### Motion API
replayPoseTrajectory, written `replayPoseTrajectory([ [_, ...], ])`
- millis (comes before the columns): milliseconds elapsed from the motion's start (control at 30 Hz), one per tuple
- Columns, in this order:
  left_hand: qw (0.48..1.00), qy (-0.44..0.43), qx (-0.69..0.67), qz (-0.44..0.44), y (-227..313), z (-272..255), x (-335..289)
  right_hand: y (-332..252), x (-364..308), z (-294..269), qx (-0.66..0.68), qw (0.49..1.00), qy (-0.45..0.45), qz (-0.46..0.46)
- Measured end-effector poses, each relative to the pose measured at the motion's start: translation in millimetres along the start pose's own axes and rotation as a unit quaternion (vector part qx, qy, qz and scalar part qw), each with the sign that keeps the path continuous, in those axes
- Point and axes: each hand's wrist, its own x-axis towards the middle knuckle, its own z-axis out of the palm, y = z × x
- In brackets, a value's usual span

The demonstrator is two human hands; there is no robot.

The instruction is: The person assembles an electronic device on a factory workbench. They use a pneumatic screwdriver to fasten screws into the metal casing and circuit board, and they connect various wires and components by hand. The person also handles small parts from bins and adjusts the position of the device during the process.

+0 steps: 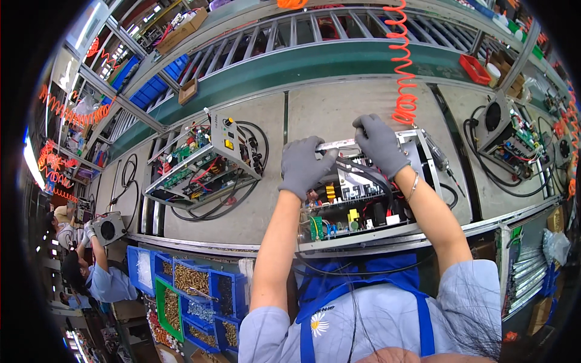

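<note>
Workbench (339, 100) under your open chassis (357, 192), roller conveyor (290, 33) beyond it.
One green bin (160, 302) left of it, one tool (437, 154) right; your left hand (301, 166) and right hand (378, 145) at its far rim, whether clamped I cannot tell.

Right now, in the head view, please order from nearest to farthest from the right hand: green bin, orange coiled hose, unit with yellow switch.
1. Orange coiled hose, beside the right hand.
2. Unit with yellow switch, left.
3. Green bin, lower left.
</note>
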Motion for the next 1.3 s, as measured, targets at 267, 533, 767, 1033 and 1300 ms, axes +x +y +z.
replayPoseTrajectory([
  [267,0.823,0.100,-0.556,-0.062,27.2,-1.9,4.1,-38.2,-2.1,-26.3,0.233,0.972,0.018,-0.024],
  [533,0.435,-0.077,-0.897,-0.030,6.4,44.2,7.4,-46.5,-7.9,-35.6,0.240,0.958,-0.097,-0.124],
  [767,0.370,-0.003,-0.914,-0.164,8.3,44.7,-2.4,-36.2,-17.5,-12.2,0.271,0.960,-0.033,-0.056],
  [1033,0.564,0.259,-0.761,-0.189,-87.2,-102.6,-155.6,-20.1,-16.7,-12.0,0.277,0.960,-0.021,0.045],
  [1300,0.724,0.204,0.263,-0.604,-298.4,-222.1,-425.5,-20.4,-15.8,-4.4,0.304,0.950,-0.039,0.067],
])
